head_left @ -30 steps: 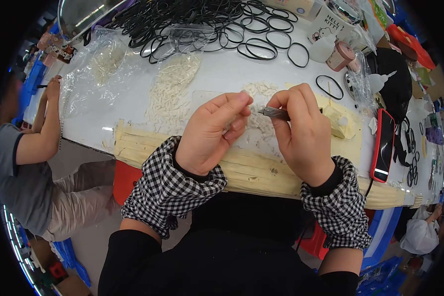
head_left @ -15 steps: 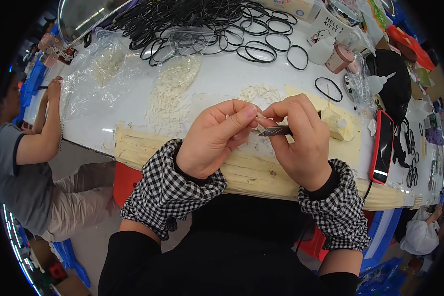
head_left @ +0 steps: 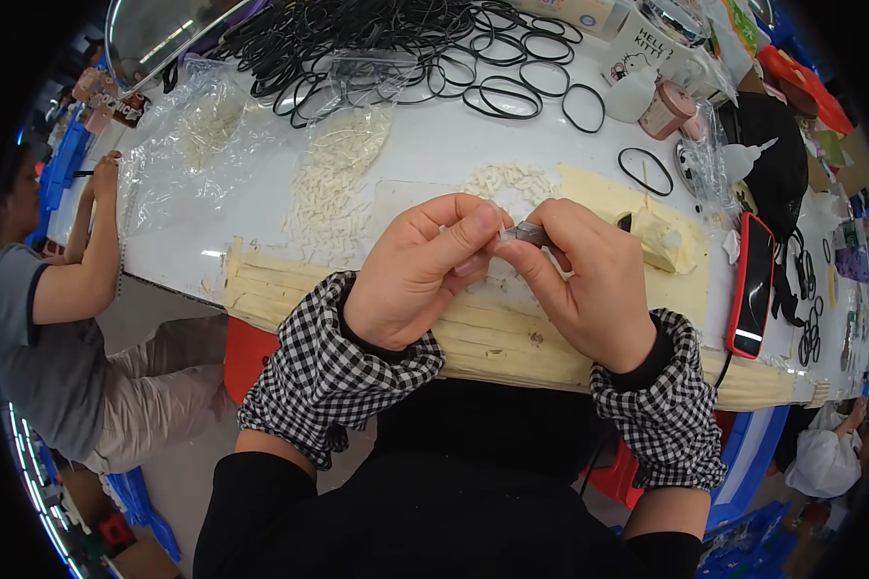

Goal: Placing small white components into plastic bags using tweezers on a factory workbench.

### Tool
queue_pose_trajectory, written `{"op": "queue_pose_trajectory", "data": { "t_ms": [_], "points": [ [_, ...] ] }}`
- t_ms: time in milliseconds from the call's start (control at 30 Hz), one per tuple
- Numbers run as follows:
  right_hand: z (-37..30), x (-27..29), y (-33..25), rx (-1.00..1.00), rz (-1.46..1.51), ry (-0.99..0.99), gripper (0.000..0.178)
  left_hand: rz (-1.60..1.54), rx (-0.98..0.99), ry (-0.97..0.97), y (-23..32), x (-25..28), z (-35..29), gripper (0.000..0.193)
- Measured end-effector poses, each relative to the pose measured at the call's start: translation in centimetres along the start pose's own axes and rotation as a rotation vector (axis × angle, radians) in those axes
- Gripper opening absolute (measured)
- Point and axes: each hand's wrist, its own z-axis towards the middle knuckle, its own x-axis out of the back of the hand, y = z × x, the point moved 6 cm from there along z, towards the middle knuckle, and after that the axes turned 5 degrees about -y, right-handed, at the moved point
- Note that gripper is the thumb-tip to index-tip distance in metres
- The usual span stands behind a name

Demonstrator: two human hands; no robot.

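Observation:
Over the table's near edge my two hands meet, fingertips close together. My left hand (head_left: 425,265) is closed in a pinch around a small white piece (head_left: 503,233), mostly covered by the thumb and finger. In my right hand (head_left: 594,275) is a small flat grey blade-like tool (head_left: 529,233), held between thumb and fingers with its end beside the white piece. Just beyond the hands lies a small pile of white pieces (head_left: 512,179). A larger heap of them (head_left: 326,198) spreads farther left, spilling from a clear plastic bag (head_left: 362,130).
Many black rubber-like loops (head_left: 502,99) cover the back of the table. Yellowish tape (head_left: 290,294) lines the near edge. At right are a lump wrapped in yellow tape (head_left: 668,241), a red-cased phone (head_left: 751,285) and a pink jar (head_left: 664,111). Another person (head_left: 58,318) sits at far left.
The blade-like tool has swung up in my right hand, and its end now lies against my left fingertips. My right thumb has moved up toward the white piece. My left hand stays nearly still.

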Motion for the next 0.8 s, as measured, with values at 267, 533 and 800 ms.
{"op": "queue_pose_trajectory", "data": {
  "t_ms": [267,533,800],
  "points": [
    [-0.05,0.06,0.12,-0.012,-0.052,0.023,0.032,-0.008,-0.022,-0.016,0.11,-0.07,0.03,0.020],
    [-0.09,0.07,0.05,-0.023,-0.088,0.019,0.035,0.004,-0.028,-0.012,0.12,0.04,0.02,0.019],
    [-0.11,0.11,-0.06,-0.037,-0.118,-0.007,0.036,0.092,-0.025,0.046,0.25,-0.14,-0.04,0.022]
  ]
}}
